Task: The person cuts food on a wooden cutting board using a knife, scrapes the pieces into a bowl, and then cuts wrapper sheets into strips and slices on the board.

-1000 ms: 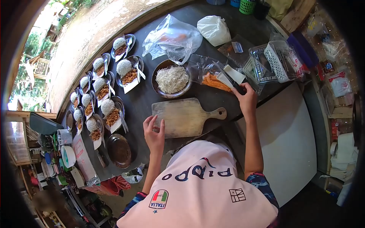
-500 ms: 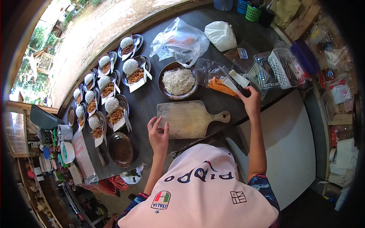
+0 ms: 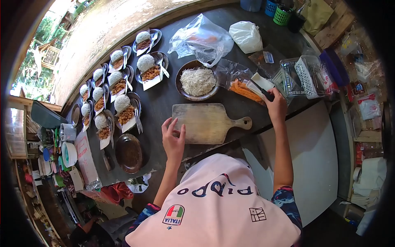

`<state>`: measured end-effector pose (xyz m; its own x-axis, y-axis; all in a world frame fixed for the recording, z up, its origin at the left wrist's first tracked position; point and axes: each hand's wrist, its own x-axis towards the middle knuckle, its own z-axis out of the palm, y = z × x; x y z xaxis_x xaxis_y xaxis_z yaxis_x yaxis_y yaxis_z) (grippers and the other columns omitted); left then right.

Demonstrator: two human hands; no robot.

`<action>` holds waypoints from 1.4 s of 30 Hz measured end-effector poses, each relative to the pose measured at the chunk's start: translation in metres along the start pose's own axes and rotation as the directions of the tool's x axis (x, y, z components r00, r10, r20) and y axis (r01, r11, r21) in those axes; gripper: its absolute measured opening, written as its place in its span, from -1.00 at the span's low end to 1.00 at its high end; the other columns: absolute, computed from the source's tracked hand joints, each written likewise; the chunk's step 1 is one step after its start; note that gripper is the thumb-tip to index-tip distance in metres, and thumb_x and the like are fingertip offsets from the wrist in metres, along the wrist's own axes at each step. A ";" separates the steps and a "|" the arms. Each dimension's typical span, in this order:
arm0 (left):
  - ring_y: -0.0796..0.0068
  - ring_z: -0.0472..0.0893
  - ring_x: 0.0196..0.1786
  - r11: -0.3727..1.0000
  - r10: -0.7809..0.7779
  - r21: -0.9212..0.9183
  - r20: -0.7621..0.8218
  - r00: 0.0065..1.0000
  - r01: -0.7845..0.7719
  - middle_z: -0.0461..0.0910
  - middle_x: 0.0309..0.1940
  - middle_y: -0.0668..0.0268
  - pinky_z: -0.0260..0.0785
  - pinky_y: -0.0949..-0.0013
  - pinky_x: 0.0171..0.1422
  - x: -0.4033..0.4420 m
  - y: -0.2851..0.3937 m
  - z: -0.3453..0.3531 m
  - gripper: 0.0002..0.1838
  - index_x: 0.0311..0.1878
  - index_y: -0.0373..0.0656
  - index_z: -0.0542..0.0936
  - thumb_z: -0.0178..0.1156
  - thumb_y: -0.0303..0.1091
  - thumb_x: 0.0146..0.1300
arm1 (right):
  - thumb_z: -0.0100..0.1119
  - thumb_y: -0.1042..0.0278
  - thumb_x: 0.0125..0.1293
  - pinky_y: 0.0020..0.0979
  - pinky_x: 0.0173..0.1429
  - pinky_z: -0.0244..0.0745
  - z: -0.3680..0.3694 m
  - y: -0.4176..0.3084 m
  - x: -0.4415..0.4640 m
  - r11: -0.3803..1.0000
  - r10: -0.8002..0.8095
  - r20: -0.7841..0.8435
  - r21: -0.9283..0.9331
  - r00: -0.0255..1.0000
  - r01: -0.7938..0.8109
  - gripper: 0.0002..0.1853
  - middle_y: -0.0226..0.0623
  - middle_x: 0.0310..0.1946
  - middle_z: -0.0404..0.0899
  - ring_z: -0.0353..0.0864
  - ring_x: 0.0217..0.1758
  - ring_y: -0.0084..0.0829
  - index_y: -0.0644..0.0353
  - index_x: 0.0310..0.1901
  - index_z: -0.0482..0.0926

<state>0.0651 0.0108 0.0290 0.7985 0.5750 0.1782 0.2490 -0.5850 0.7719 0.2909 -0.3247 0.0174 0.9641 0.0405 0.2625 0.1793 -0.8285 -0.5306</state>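
A wooden cutting board (image 3: pixel 199 123) with a holed handle lies in front of me. My left hand (image 3: pixel 174 138) rests at its left edge, fingers apart and holding nothing. At the right, my right hand (image 3: pixel 276 105) grips a black-handled knife (image 3: pixel 268 96), whose blade is partly lost against the pale items behind it. Close by it are a clear plastic bag of orange sticks (image 3: pixel 242 89) and a white block or packet (image 3: pixel 262 81). Behind the board stands a brown bowl (image 3: pixel 179 91) heaped with thin white shreds (image 3: pixel 198 81).
Several plates with rice mounds (image 3: pixel 146 63), brown food and spoons fill the table's left side, beside a bare brown plate (image 3: pixel 128 153). Plastic bags (image 3: pixel 201 39), a white bag (image 3: pixel 245 37) and clear containers (image 3: pixel 292 78) stand farther back. A white panel (image 3: pixel 308 144) lies at right.
My right hand has drawn the knife slightly back to the right, its handle now tilted outward from the orange sticks. The left hand stays at the board's edge. The whole view has shifted a little.
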 end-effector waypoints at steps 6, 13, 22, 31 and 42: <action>0.28 0.70 0.07 0.996 0.077 0.044 0.006 0.997 -0.077 0.58 0.31 0.18 0.60 0.24 0.09 0.003 0.030 0.005 -0.58 0.27 -0.17 0.69 0.43 -0.33 0.37 | 0.50 0.22 0.34 -0.19 -0.08 0.59 -0.017 -0.006 0.017 0.954 0.043 0.193 0.282 0.980 -0.097 -0.69 -0.21 -0.26 0.76 0.77 -0.19 -0.22 0.20 -0.03 0.65; 0.06 0.59 0.32 0.846 0.532 -0.200 0.261 0.806 -0.494 0.63 0.25 0.14 0.47 0.06 0.41 0.013 0.094 0.073 -0.56 0.24 -0.12 0.69 0.45 -0.38 0.29 | 0.53 0.21 0.30 -0.21 -0.08 0.60 -0.005 -0.001 0.017 0.944 0.013 0.163 0.323 0.986 -0.066 -0.62 -0.18 -0.26 0.77 0.77 -0.21 -0.25 0.29 0.00 0.68; 0.03 0.40 0.51 0.592 0.758 -0.075 0.391 0.523 -0.802 0.45 0.39 0.04 0.20 0.04 0.67 0.036 0.107 0.180 -0.46 0.35 -0.23 0.57 0.32 -0.14 0.41 | 0.52 0.22 0.30 -0.18 -0.02 0.63 -0.021 -0.019 0.011 0.963 0.053 0.117 0.258 0.992 -0.082 -0.66 -0.10 -0.22 0.78 0.81 -0.12 -0.12 0.25 -0.03 0.69; 0.05 0.43 0.48 0.577 0.745 -0.042 0.438 0.504 -0.816 0.47 0.38 0.04 0.22 0.05 0.63 0.042 0.109 0.196 -0.45 0.34 -0.24 0.57 0.32 -0.12 0.40 | 0.59 0.22 0.23 -0.25 0.02 0.63 -0.033 -0.006 0.040 0.928 -0.041 0.231 0.369 0.972 -0.048 -0.55 -0.07 -0.20 0.78 0.79 -0.12 -0.19 0.39 -0.02 0.66; 0.06 0.44 0.48 0.611 0.743 -0.119 0.428 0.514 -0.783 0.50 0.35 0.05 0.25 0.07 0.58 0.051 0.104 0.197 -0.41 0.34 -0.22 0.58 0.38 -0.18 0.28 | 0.63 0.42 0.12 -0.29 -0.08 0.60 -0.013 0.008 -0.014 0.949 -0.129 -0.002 0.291 0.992 0.124 -0.67 -0.32 -0.17 0.75 0.67 -0.26 -0.32 0.19 -0.13 0.66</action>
<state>0.2396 -0.1334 -0.0013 0.8305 -0.3839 0.4036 -0.5383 -0.7392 0.4047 0.2768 -0.3393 0.0196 0.9325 0.1455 0.3305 0.3465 -0.6185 -0.7053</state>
